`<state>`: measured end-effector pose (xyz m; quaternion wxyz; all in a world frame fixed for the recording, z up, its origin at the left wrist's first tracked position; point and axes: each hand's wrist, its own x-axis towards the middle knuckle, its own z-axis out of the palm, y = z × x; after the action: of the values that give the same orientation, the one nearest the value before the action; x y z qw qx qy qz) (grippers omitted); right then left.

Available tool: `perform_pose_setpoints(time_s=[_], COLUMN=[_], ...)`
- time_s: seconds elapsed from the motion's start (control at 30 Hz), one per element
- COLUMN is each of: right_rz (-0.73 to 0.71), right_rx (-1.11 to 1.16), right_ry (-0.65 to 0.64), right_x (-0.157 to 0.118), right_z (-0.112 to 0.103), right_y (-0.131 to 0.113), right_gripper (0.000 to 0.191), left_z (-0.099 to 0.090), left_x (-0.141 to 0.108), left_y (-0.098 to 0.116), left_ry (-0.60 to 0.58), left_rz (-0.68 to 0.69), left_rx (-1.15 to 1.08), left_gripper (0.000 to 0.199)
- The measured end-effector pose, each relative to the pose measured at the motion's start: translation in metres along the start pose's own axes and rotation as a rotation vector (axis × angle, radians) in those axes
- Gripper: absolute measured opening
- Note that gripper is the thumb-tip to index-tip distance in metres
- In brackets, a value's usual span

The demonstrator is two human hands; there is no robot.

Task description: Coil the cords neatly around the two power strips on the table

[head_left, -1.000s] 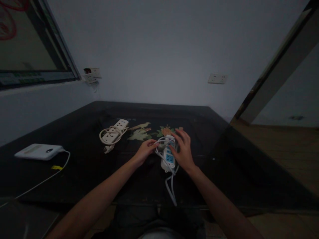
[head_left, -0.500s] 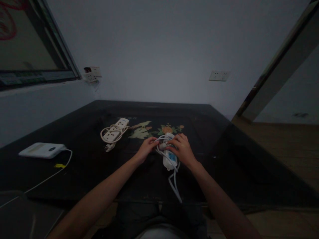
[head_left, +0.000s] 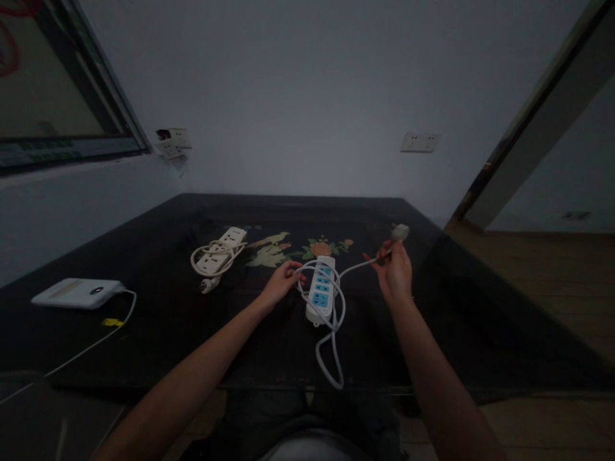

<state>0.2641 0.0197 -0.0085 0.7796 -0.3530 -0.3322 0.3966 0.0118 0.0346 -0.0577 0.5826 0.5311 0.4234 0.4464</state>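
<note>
A white power strip (head_left: 321, 289) with blue sockets lies on the dark table (head_left: 158, 320) in front of me. Its white cable (head_left: 331, 349) loops around it and over the table's near edge. My right hand (head_left: 396, 272) is raised to the right of the strip, pinching the cable just below its plug (head_left: 400, 232). My left hand (head_left: 283, 282) rests at the strip's left side with its fingers on a loop of the cable.
A second cream power strip (head_left: 218, 253) with its cord wound round it lies further left. A flat white device (head_left: 77, 292) with a cable sits at the table's left edge. Wall sockets (head_left: 420, 142) are on the far wall. A floral picture (head_left: 298, 250) decorates the tabletop.
My right hand has lifted off the strip and moved right and up, drawing the plug end of the cable out. The left hand has stayed by the strip.
</note>
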Motion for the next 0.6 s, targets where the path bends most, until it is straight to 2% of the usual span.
perform_pose_setpoints(time_s=[0.2, 0.37, 0.5, 0.6], right_rz=[0.067, 0.053, 0.032, 0.019], right_rx=[-0.003, -0.005, -0.028, -0.049], right_ry=[0.031, 0.012, -0.017, -0.023], right_x=[0.008, 0.008, 0.007, 0.007], right_z=[-0.009, -0.009, -0.01, -0.009], right_y=[0.003, 0.002, 0.002, 0.001], right_gripper=[0.02, 0.015, 0.018, 0.019], left_z=[0.0, 0.003, 0.012, 0.024], left_x=[0.0, -0.004, -0.021, -0.038], left_y=[0.003, 0.012, 0.033, 0.051], left_ry=[0.0, 0.063, 0.157, 0.088], left_rz=[0.06, 0.162, 0.384, 0.482], left_rx=[0.113, 0.242, 0.517, 0.761], left_gripper=[0.033, 0.037, 0.036, 0.029])
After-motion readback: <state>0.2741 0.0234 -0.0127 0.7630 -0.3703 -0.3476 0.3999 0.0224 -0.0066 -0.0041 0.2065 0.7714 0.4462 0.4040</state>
